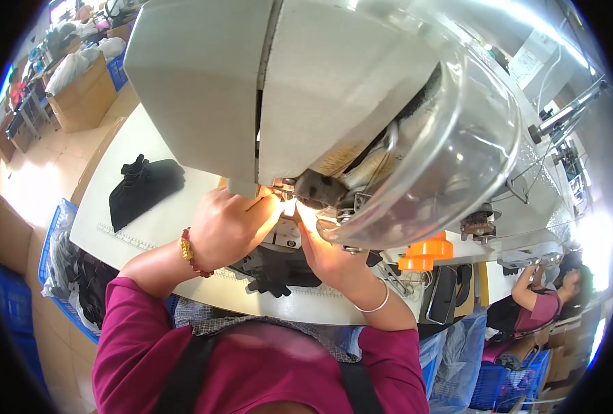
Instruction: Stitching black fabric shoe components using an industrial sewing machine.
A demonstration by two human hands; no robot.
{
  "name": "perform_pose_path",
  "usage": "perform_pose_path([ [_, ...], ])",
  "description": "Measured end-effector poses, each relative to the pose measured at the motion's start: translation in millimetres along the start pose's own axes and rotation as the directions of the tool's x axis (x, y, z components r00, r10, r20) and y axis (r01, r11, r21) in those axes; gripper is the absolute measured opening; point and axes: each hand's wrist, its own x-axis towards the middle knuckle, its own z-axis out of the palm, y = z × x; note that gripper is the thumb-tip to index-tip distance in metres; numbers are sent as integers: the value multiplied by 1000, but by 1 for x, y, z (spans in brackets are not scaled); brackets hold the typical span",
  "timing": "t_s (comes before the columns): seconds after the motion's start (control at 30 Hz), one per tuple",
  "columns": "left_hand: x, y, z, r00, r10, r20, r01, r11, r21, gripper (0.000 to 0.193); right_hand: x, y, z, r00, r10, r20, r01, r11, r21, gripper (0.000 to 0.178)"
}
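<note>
Sewing machine (pixel 196 90) has L hand (pixel 230 224) & R hand (pixel 331 254) close underneath, w/ fingers bent; can't tell if gripping.

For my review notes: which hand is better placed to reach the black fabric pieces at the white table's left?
Probably the left hand: it lies nearer the black fabric pieces; the right hand is beyond it, near the clear plastic guard.

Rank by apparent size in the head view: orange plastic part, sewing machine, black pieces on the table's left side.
1. Sewing machine
2. Black pieces
3. Orange plastic part
Nearness to the camera probably enlarges the machine.
</note>
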Motion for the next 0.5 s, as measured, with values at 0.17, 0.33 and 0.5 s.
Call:
perform_pose_path([
  [0.17,4,1,-4,998,-27,54,30,998,-53,12,-6,2,-10,998,-20,-51,9,980,-200,31],
  [0.33,16,-22,-4,989,-145,-16,142,983,-119,17,-1,47,-51,965,233,117,-260,893,367,14],
  [0.5,10,-80,34,982,-179,53,184,870,-457,18,-23,72,-67,930,184,318,-268,932,244,13],
])
